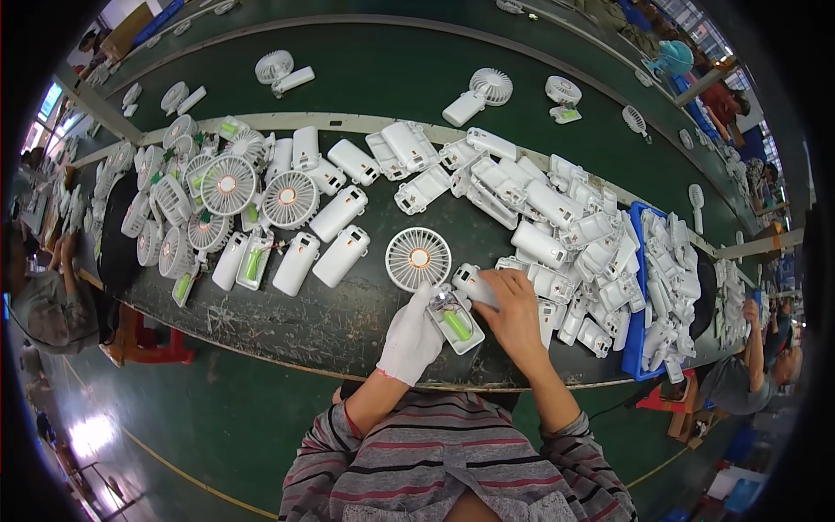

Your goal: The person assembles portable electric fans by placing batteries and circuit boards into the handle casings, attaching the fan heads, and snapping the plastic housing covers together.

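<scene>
My left hand point(410, 339), in a white glove, is closed on a small white handheld fan point(418, 259) near the table's front edge. Its round grille points away from me. The fan's handle lies opened, and a green battery point(457, 324) shows inside the handle shell point(470, 342). My bare right hand point(515, 315) grips a white handle cover point(474, 285) just right of the opened handle. Cover and handle are close together; whether they touch I cannot tell.
Fans point(228, 184) with white grilles pile up at the left. Loose white handle shells point(550, 205) heap at the right, beside a blue bin point(639, 287) full of more. Beyond a pale rail, a green conveyor belt point(383, 74) carries spaced-out fans. Other people sit at both sides.
</scene>
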Motion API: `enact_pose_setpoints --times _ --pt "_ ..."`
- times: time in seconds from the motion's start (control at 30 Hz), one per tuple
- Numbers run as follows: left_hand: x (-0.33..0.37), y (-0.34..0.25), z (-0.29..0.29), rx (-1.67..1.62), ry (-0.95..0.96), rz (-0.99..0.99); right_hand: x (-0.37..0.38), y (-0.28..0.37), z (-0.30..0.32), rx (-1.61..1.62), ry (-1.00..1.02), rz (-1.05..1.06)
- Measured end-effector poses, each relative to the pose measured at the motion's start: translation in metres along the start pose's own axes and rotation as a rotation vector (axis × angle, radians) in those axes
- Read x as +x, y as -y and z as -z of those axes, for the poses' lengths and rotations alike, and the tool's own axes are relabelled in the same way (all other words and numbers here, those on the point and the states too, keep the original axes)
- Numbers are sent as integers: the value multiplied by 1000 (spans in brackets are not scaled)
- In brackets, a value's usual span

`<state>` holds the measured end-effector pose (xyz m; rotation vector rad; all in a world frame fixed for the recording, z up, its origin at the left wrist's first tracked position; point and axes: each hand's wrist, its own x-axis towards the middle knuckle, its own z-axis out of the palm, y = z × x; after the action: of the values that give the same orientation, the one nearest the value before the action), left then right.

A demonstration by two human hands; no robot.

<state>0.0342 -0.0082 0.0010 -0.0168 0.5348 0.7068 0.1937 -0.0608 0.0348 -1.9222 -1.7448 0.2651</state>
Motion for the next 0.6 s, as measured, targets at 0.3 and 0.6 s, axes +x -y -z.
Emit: enact_pose_setpoints --times 0.3,0.6 --pt "4 9 -1 -61 25 -41 9 22 23 44 -157 -63" --pt "4 18 -15 -67 55 -70 -6 45 16 -30 -46 38"
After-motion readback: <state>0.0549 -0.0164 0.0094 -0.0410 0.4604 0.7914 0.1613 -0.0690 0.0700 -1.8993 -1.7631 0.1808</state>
